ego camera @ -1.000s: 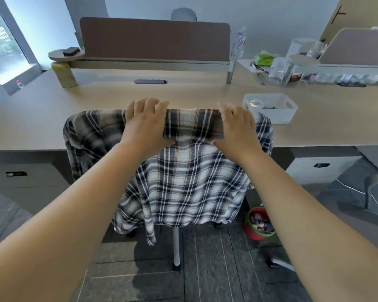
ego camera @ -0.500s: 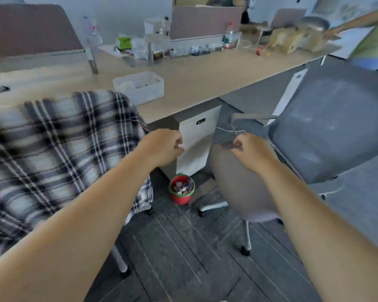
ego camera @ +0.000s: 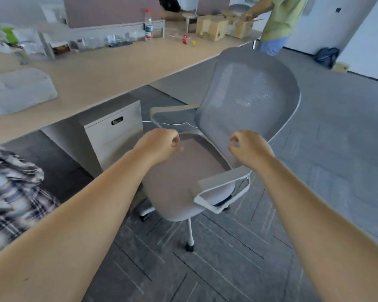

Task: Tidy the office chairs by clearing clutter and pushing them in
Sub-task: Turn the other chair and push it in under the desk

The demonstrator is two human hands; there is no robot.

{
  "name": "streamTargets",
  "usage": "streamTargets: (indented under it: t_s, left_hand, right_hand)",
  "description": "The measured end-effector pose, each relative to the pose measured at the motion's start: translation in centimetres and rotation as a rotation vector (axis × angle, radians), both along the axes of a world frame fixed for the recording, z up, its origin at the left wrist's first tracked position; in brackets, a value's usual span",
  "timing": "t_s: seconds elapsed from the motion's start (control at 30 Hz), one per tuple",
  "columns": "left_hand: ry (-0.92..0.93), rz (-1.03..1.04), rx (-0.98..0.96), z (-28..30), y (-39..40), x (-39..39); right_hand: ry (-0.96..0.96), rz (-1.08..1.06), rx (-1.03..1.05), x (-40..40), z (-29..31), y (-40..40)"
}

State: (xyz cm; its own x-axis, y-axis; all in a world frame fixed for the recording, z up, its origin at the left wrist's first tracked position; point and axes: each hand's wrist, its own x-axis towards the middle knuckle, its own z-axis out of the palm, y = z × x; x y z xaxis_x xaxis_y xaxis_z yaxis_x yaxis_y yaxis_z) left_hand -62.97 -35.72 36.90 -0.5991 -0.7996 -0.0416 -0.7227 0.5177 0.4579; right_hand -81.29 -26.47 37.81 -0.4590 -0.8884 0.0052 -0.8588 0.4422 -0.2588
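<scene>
Floor [ego camera: 336, 171]: grey carpet tiles are filling the frame from 3 to 6 o'clock.
Desk [ego camera: 109, 73]: a long tan top is running from 9 o'clock toward 1 o'clock; the items along its far edge are blurring together and are hard to make out.
Chair [ego camera: 244, 99]: a grey mesh office chair is standing at the centre, pulled out from the desk and turned partly sideways; its seat is showing bare, and its wheeled base is partly hiding under the seat.
Shirt [ego camera: 11, 192]: plaid cloth is hanging at 8 o'clock, cut off by the left edge; what it is draped on is not showing.
Person [ego camera: 279, 20]: someone in a green top is standing at 1 o'clock, cut off above the shoulders.
Drawer unit [ego camera: 116, 127]: a white cabinet is sitting under the desk, just left of the chair.
Bin [ego camera: 18, 90]: a clear plastic box is resting on the desk at 10 o'clock, its contents unreadable.
Left hand [ego camera: 159, 146]: loosely curled, hovering over the seat, gripping nothing.
Right hand [ego camera: 249, 147]: half curled, fingers bent inward, holding nothing, close in front of the backrest; contact cannot be told.
Bottle [ego camera: 148, 25]: standing upright on the desk at 12 o'clock.
</scene>
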Motion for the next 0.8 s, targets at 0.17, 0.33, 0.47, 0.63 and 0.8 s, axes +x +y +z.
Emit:
streamTargets:
  t_s: [0.17, 0.33, 0.47, 0.63, 0.8]
  left_hand:
    - [-0.003, -0.027, 0.034, -0.6, 1.2, -9.9]
    - [0.013, -0.052, 0.045, -0.2, -0.4, -17.9]
    - [0.052, -0.056, 0.06, 0.5, -3.2, -23.7]
    - [0.121, -0.048, 0.084, 1.9, -8.1, -30.8]
    - [0.142, -0.04, 0.076, 3.8, -11.4, -36.4]
  right_hand:
    - [0.004, -0.048, -0.012, -9.9, 0.0, 1.2]
    - [0.028, -0.11, -0.057, -17.9, 0.5, 0.3]
    - [0.057, -0.107, -0.129, -23.5, 1.8, -2.5]
    - [0.099, -0.091, -0.222, -30.2, 4.3, -7.5]
    - [0.133, -0.034, -0.15, -35.8, 5.5, -11.7]
